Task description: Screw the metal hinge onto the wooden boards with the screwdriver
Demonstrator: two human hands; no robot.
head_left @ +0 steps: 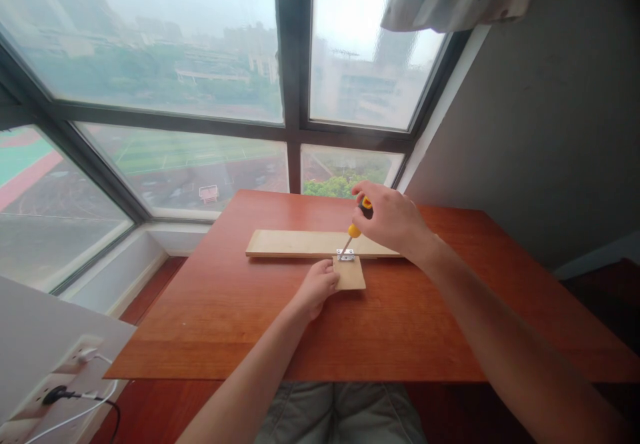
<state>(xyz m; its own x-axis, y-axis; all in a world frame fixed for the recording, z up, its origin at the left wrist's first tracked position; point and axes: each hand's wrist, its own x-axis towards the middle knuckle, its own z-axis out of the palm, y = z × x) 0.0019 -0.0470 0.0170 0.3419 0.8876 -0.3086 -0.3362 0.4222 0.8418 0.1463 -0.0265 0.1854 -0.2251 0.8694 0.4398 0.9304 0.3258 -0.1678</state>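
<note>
My right hand (393, 221) grips a yellow and black screwdriver (355, 231) by its handle, the shaft slanting down to the left. Its tip meets a small silver hinge (345, 255); whether it sits in a screw is too small to tell. The hinge lies across the joint between a small square wooden piece (353, 275) and a long pale wooden board (295, 243). On the left edge of the small piece, my left hand (320, 284) is closed, holding it. My right hand and forearm hide part of the long board's right end.
A reddish-brown wooden table (210, 324) carries the boards. Beyond its far edge stand large windows with dark frames (294, 64). At the lower left, plugs and cables (57, 395) hang from wall sockets. A grey wall (540, 137) rises on the right.
</note>
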